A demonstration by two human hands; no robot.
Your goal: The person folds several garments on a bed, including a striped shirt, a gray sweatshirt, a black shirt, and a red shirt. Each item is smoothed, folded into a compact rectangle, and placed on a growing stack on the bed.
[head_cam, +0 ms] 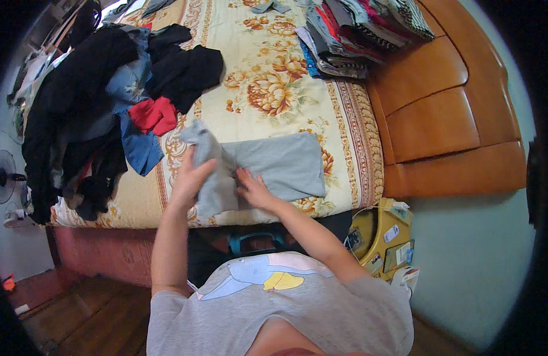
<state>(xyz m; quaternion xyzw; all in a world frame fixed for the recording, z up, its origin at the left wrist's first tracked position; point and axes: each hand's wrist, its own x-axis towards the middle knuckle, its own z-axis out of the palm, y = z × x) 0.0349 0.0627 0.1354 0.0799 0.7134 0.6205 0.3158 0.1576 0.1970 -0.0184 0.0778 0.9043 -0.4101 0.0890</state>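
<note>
A grey cloth garment [282, 164] lies partly folded on the flowered bedspread [274, 93], near the bed's front edge. Its left part is raised and folded over, and looks blurred. My left hand [193, 175] is at that raised left part, thumb and fingers spread, palm side against the cloth. Lower and to the right, my right hand [254, 187] rests on the garment beside the fold, fingers apart, pointing up and left. Whether the left fingertips pinch the cloth is hidden behind the folded part.
A heap of dark clothes [82, 89] with blue denim [140, 147] and a red cloth [153, 115] lies to the left. A stack of folded clothes [345, 40] stands at the back right, beside the brown headboard [434, 102]. A yellow stand [389, 236] is beside the bed.
</note>
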